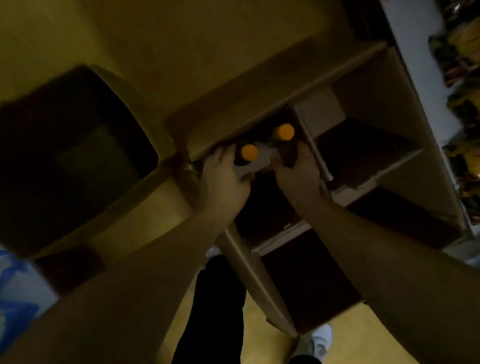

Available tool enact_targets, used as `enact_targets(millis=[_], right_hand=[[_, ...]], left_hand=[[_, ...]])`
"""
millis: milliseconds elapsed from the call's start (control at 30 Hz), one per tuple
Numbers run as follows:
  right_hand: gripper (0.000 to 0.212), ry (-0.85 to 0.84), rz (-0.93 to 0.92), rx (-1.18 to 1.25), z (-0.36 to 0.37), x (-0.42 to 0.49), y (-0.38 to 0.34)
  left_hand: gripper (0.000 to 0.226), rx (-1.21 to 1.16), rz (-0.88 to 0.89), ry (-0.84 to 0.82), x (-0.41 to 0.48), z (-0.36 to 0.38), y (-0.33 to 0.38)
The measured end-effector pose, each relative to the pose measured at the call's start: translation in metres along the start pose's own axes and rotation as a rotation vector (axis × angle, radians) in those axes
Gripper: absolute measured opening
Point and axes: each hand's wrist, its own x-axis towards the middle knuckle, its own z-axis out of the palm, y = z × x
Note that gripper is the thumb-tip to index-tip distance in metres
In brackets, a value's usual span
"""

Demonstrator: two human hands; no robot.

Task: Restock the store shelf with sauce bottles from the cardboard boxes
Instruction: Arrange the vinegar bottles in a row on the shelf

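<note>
An open cardboard box [386, 105] with cardboard dividers stands on the floor below me. In its far-left cells two dark sauce bottles with orange caps stand upright. My left hand [224, 177] grips the nearer bottle [248, 153] around its neck and shoulder. My right hand [298, 171] grips the farther bottle [283, 132] lower on its body. The bottle bodies are mostly hidden by my fingers and the dim light. The other cells of the box look dark, and I see no bottles in them.
A second open cardboard box [65, 156] sits to the left, its inside dark. The store shelf [413, 50] with yellow packets [473, 39] runs along the right edge. Blue packaging [1, 284] lies at the lower left. My legs and a white shoe [322, 340] stand on the yellow floor.
</note>
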Motion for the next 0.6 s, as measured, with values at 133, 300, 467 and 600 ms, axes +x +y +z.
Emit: enact_targets(millis=[133,300,467,600], right_hand=[[0.066,0.137,-0.048,0.203,0.024,0.025,-0.005],[0.053,0.316,0.017,0.334,0.048,0.045,-0.015],[0.024,0.455,0.017,0.449,0.056,0.047,-0.014],[0.013,0.422,-0.112,0.466,0.056,0.035,-0.004]], left_hand=[[0.065,-0.023,0.073,0.067,0.021,0.016,-0.007],[0.046,-0.105,0.106,0.223,0.026,0.037,-0.009],[0.035,-0.287,0.031,0.196,0.027,0.043,0.001],[0.039,-0.341,-0.005,0.168,0.025,0.046,0.005]])
